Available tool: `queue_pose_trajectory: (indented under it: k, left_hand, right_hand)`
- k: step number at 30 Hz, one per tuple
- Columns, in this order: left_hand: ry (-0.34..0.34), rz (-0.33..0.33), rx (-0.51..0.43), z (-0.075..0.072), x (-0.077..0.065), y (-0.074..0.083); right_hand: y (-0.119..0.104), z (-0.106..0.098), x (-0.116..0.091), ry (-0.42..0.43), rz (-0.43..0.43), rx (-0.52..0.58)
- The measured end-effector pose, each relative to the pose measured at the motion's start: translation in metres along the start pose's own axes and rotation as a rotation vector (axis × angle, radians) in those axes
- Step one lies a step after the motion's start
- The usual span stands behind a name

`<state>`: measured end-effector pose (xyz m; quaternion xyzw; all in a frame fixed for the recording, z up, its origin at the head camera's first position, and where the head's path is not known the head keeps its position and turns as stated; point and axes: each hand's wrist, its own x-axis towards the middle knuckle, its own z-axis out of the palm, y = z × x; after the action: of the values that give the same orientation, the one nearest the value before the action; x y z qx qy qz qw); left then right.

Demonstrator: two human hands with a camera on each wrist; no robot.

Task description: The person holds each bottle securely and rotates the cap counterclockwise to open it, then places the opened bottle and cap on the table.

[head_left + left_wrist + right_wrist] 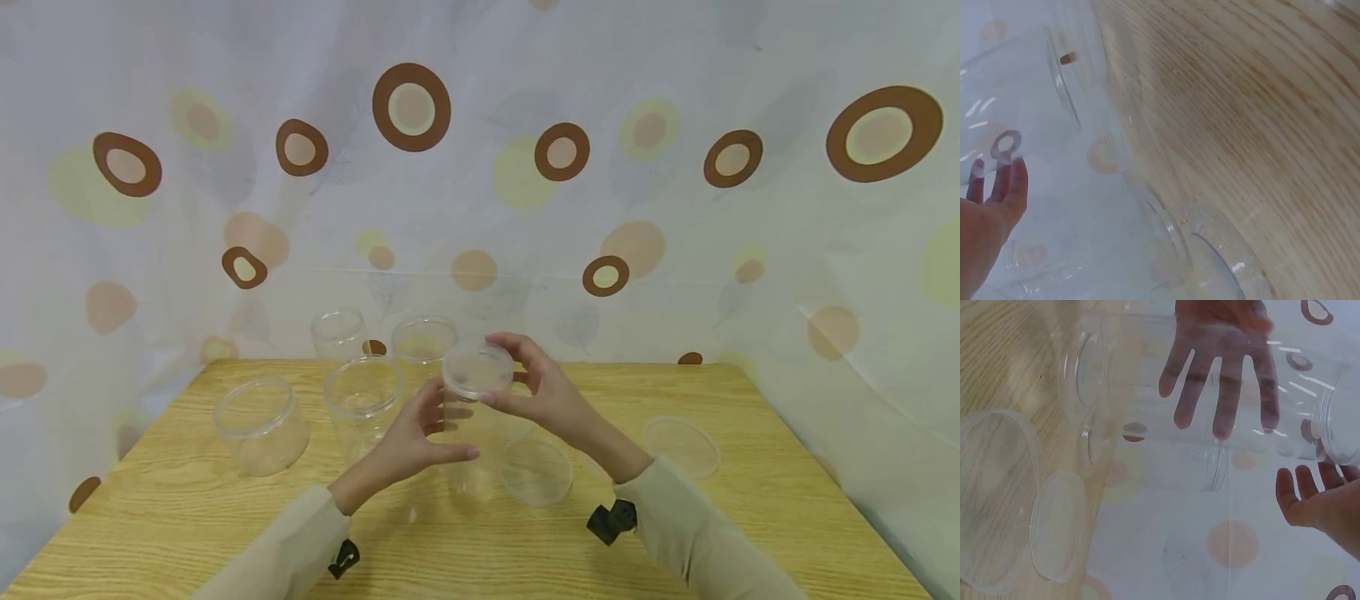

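A tall clear jar point(472, 454) stands upright in front of me in the head view, with a round clear lid point(477, 372) on its top. My right hand point(553, 400) pinches the lid's edge, thumb at the near side and fingers behind. My left hand point(408, 437) is at the jar's left side, its thumb in front and its fingers behind. Through the clear wall in the right wrist view, the fingers of the left hand point(1219, 381) look straight and spread. The left wrist view has the left hand point(991, 219) with fingertips right at the jar wall.
Several open clear jars stand left and behind: a short wide one point(262, 433), a taller one point(363, 408) and two farther back. Flat clear lids lie on the wooden table point(600, 550), one lid point(536, 473) beside the tall jar and another point(681, 447) farther right. A patterned cloth point(480, 192) hangs behind.
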<state>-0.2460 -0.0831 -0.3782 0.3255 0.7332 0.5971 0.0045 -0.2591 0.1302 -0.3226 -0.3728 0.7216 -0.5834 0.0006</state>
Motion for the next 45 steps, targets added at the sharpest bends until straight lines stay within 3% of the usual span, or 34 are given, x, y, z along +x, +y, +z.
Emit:
queue_pose_trajectory:
  k: [3,8,15,21,29,35,45]
  left_hand:
    - [-0.044,0.011,-0.031,-0.004,0.001,-0.011]
    - [-0.109,0.035,-0.075,-0.007,0.001,-0.014]
    - [-0.119,0.030,-0.090,-0.007,-0.001,-0.012]
    - [-0.102,0.024,-0.090,-0.006,-0.001,-0.013]
    - [-0.086,0.043,-0.044,-0.006,0.001,-0.014]
    - [-0.027,0.018,-0.016,-0.006,0.003,-0.015]
    - [0.074,-0.012,0.046,-0.007,0.004,-0.016]
  right_hand:
    - [0.002,-0.007,0.002,-0.096,-0.005,0.048]
    - [0.004,-0.014,0.004,-0.233,-0.021,0.163]
    - [0.005,-0.015,0.007,-0.300,-0.037,0.272]
    - [0.004,-0.015,0.007,-0.265,-0.044,0.261]
    - [0.000,-0.020,0.008,-0.159,-0.096,0.268]
    - [0.000,-0.030,0.007,-0.081,-0.114,0.255]
    - [0.013,-0.051,-0.001,0.023,-0.054,0.244]
